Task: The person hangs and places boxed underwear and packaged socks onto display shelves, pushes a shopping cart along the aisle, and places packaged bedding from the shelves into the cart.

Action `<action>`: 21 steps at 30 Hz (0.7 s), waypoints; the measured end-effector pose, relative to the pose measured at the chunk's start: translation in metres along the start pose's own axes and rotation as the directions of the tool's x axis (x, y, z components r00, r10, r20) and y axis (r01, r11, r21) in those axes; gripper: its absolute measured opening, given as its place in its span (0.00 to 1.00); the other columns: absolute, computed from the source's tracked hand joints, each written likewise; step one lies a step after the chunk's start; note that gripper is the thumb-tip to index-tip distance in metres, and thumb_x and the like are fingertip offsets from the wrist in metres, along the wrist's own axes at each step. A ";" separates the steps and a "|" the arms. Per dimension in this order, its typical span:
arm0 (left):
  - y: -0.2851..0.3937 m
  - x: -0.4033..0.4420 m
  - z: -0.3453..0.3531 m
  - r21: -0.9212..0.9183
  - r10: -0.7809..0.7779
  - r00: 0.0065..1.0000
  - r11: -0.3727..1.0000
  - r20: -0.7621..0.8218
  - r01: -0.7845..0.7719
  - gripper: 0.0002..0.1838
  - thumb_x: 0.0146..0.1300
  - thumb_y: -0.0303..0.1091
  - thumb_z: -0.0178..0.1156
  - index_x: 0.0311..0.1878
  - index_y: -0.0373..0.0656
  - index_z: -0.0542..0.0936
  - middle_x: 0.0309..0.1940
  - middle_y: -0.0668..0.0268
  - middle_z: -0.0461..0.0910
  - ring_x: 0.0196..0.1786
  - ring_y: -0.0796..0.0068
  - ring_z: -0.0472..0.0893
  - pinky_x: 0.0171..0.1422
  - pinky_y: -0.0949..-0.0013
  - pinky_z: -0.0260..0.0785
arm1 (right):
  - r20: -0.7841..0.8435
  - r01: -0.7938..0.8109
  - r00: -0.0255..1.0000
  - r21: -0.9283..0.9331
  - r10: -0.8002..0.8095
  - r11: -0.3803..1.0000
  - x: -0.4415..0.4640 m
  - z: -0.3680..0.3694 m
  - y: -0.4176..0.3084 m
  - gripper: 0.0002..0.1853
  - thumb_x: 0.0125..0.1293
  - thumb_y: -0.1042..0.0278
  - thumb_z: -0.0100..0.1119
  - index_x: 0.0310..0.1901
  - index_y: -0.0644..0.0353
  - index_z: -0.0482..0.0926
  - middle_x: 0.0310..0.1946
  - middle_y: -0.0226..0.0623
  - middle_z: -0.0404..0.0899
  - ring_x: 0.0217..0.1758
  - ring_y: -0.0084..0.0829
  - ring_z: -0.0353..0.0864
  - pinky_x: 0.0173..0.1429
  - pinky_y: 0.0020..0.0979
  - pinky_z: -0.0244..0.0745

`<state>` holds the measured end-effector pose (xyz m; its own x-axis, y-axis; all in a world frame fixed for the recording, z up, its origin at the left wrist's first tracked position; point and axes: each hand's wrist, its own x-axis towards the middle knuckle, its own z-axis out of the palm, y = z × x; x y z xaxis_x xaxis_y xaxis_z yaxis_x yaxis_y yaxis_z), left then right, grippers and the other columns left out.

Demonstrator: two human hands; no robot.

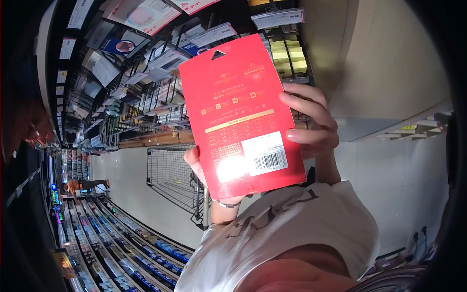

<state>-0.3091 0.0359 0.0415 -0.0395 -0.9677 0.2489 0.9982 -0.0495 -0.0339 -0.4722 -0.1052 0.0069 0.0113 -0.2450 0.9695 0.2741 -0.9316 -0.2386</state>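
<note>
A flat red box (pixel 228 121) is held up in front of me, its printed back towards me. It has a triangular hang hole at the top, the word "MEN'S", a gold-headed table and a white barcode label; the contents are hidden. My left hand (pixel 195 164) holds its lower left side, thumb at the edge and the other fingers hidden behind it. On that wrist is a bracelet (pixel 228 204). The fingers of my right hand (pixel 311 119) close over the box's right edge, with the thumb out of sight.
Racks of hanging packages (pixel 146 82) with price tags (pixel 277 18) stand close beyond the box. A wire shopping cart (pixel 172 177) is on the pale floor (pixel 129 182). Long shelves of goods (pixel 116 243) run at lower left, near another person (pixel 85 185).
</note>
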 end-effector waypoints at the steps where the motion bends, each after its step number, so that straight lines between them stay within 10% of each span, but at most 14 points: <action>1: -0.001 -0.001 0.000 0.009 -0.047 0.999 0.999 0.022 0.047 0.43 0.60 0.48 0.60 0.76 0.38 0.63 0.76 0.46 0.64 0.75 0.42 0.66 0.76 0.36 0.59 | -0.008 0.008 1.000 -0.009 -0.008 1.000 0.001 -0.001 -0.001 0.26 0.50 0.53 0.81 0.51 0.43 0.82 0.61 0.49 0.81 0.63 0.52 0.79 0.60 0.44 0.78; 17: 0.007 -0.008 0.012 0.307 0.044 0.998 0.950 0.040 -0.054 0.32 0.73 0.39 0.53 0.75 0.33 0.62 0.74 0.46 0.66 0.73 0.47 0.70 0.74 0.39 0.65 | -0.087 0.072 0.992 -0.230 -0.095 0.970 -0.006 -0.016 -0.022 0.22 0.50 0.65 0.80 0.48 0.46 0.81 0.54 0.40 0.85 0.53 0.38 0.83 0.53 0.33 0.81; 21: -0.019 0.008 0.039 0.726 0.287 0.957 0.649 0.044 -0.228 0.40 0.66 0.32 0.54 0.79 0.31 0.54 0.73 0.42 0.65 0.72 0.48 0.71 0.75 0.47 0.65 | -0.063 0.145 0.983 -0.287 -0.170 0.947 -0.007 -0.023 -0.029 0.17 0.53 0.68 0.75 0.45 0.50 0.82 0.51 0.36 0.86 0.44 0.32 0.82 0.47 0.31 0.80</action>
<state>-0.3268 0.0389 0.0815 0.2503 -0.9295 0.2709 0.6898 0.3675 0.6238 -0.5023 -0.0828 0.0052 -0.0960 -0.0995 0.9904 -0.0147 -0.9947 -0.1013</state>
